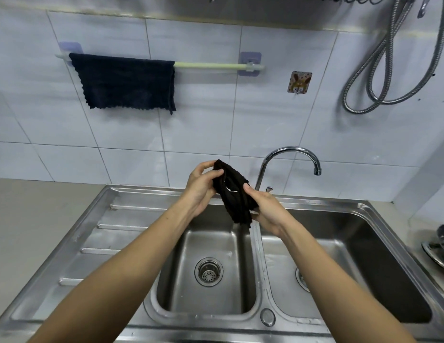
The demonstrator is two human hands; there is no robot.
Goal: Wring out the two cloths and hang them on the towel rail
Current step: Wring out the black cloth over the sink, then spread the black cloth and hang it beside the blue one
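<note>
A dark navy cloth (pixel 124 81) hangs spread over the left part of the pale green towel rail (pixel 211 66) on the tiled wall. A second cloth (pixel 234 194), black and bunched into a twisted roll, is held above the sink between both hands. My left hand (pixel 201 188) grips its upper end, thumb and fingers closed around it. My right hand (pixel 263 210) grips its lower end from the right. The cloth's loose tail hangs down over the divider between the two basins.
A steel double sink: the small left basin (pixel 206 246) with a strainer drain, the larger right basin (pixel 364 256), and a ribbed drainboard (pixel 99 233) at the left. A curved tap (pixel 290 154) stands behind. A shower hose (pixel 389 70) loops on the wall. Metal dishes (pixel 441 246) sit at the right edge.
</note>
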